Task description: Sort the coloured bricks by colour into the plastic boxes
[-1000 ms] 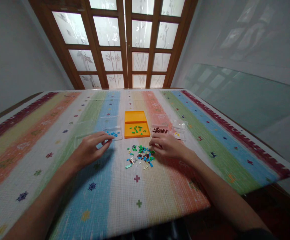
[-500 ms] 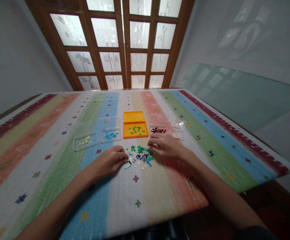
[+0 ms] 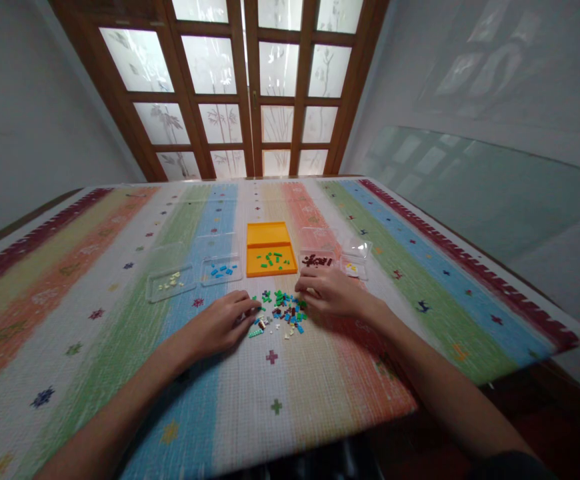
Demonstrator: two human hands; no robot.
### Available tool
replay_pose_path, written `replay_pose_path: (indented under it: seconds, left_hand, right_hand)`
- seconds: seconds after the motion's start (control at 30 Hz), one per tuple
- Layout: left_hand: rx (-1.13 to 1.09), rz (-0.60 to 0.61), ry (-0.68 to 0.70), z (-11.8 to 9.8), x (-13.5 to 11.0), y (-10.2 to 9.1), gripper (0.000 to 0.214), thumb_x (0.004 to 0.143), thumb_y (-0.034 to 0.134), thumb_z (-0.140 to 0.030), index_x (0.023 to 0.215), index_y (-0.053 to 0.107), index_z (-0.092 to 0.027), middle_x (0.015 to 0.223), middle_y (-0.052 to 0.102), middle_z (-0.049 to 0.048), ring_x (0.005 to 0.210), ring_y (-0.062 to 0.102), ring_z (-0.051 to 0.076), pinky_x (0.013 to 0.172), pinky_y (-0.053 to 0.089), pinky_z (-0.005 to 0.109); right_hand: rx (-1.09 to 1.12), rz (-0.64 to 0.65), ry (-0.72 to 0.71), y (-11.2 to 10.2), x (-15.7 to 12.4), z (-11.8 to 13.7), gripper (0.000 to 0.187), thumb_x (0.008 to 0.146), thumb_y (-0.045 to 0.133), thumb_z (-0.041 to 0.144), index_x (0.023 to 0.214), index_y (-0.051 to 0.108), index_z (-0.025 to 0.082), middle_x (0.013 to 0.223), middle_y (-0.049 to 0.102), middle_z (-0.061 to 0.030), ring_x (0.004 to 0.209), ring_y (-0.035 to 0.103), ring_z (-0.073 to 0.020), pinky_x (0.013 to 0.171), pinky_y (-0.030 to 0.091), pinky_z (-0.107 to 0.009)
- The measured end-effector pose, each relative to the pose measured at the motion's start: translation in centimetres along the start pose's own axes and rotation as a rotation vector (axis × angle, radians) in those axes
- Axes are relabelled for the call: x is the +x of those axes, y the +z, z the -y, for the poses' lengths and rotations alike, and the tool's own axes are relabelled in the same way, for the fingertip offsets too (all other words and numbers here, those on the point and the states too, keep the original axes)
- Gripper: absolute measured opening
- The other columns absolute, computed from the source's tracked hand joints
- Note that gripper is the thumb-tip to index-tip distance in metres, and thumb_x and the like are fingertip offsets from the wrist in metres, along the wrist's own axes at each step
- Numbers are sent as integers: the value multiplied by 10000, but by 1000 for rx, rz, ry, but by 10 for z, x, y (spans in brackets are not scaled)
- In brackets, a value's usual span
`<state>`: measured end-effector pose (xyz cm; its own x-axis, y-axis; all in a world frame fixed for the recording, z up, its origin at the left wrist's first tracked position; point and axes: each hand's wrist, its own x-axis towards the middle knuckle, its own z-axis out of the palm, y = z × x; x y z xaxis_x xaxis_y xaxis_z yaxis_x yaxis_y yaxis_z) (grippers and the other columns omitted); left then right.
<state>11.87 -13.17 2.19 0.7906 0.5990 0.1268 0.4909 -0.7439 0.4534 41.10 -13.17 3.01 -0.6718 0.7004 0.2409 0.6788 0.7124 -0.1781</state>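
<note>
A loose pile of small toy building bricks (image 3: 280,299), green, blue, brown and pale, lies on the striped tablecloth between my two hands. At its left edge is my left hand (image 3: 233,319), fingers bent and tips close together beside the bricks. Whatever they pinch is too small to make out. My right hand (image 3: 327,291) curls in at the right edge of the pile, in front of the brown bricks' box. Its fingertips are drawn together and hide what is in them. A light green ridged piece (image 3: 255,333) lies just below the left fingertips.
Behind the pile stands an open orange case (image 3: 271,272) with green bricks. To its left are clear boxes of blue bricks (image 3: 223,271) and cream bricks (image 3: 170,283). Brown bricks (image 3: 317,261) and yellow bricks (image 3: 351,268) sit in clear boxes on the right.
My left hand has shifted slightly up and right along the pile's left edge, its fingertips now higher. The right hand stays almost in place.
</note>
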Motion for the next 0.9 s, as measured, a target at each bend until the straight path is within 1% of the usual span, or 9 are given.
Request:
replay_pose_path:
  seconds: [0.13,0.23,0.37,0.67,0.8,0.9]
  left_hand:
    - [-5,1,8,-1,1,-1,276,1034,397,-248,1037,663,-174,915,630,81,832,600,196,740,490,316]
    - [1,-2,-14,-2,1,-1,225,1013,444,-268,996,647,-173,903,627,73,816,592,194,734,488,323]
    - [9,-9,-24,-2,1,0,198,998,504,-315,1046,645,-184,896,625,58,799,583,190,716,490,317]
    - [-7,27,14,4,-2,-4,243,1026,473,-294,1042,694,-194,958,644,75,875,612,191,772,507,318]
    - [-10,6,24,2,-2,-3,226,1014,479,-276,1054,687,-197,949,645,72,864,612,191,772,511,322]
    - [-9,14,18,1,-1,-2,228,1010,482,-276,1044,696,-205,925,642,64,841,606,185,768,512,317]
  right_hand:
    - [11,0,5,-1,0,1,104,927,586,174,883,680,187,889,678,-64,748,565,-165,643,340,-295]
    - [5,12,14,-2,0,2,100,933,591,180,887,679,188,895,681,-67,748,568,-167,645,345,-300]
    - [3,23,21,-2,0,2,98,934,589,182,897,679,192,903,683,-68,747,567,-172,642,341,-307]
    - [1,26,24,-2,0,1,103,939,586,192,901,682,190,899,679,-69,751,568,-174,639,339,-307]
    - [-4,30,27,-2,0,1,111,948,583,199,898,682,198,891,678,-64,739,559,-170,638,338,-305]
    - [-8,23,20,-2,0,1,116,948,578,194,898,682,195,889,679,-66,738,559,-172,638,331,-306]
